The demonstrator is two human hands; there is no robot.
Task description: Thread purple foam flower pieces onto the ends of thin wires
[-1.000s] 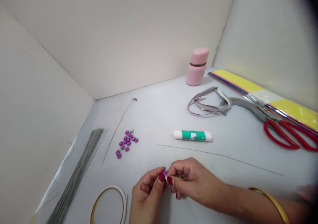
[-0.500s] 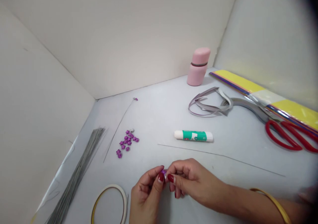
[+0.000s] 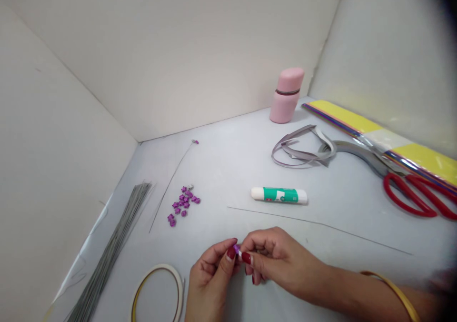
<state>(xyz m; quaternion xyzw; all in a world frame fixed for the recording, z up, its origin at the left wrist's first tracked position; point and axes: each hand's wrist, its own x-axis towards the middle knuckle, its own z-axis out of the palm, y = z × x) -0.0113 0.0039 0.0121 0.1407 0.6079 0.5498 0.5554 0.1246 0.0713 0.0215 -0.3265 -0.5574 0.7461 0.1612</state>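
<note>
Between the fingertips of my left hand (image 3: 213, 276) is a small purple paper star (image 3: 236, 249), mostly covered by thumb and finger. My right hand (image 3: 273, 257) pinches a short white bit (image 3: 240, 254) at the star's right side; what it is exactly I cannot make out. Both hands nearly touch, low in the middle of the view. Several more purple stars (image 3: 182, 203) lie loose on the table beyond my left hand. A single thin wire (image 3: 317, 222) lies past my right hand, below a glue stick (image 3: 280, 195).
At the left lies a bundle of grey wires (image 3: 114, 246), with a tape roll (image 3: 178, 279) near the front. Behind the stars is a wire with a tipped end (image 3: 178, 165). Paper strips (image 3: 303, 153), red-handled scissors (image 3: 410, 200), a pink bottle (image 3: 285, 98) and packaged coloured sheets (image 3: 385, 138) occupy the right.
My fingers have shifted slightly around the star, and a little more of the purple and white shows between them. The things on the table lie as before.
</note>
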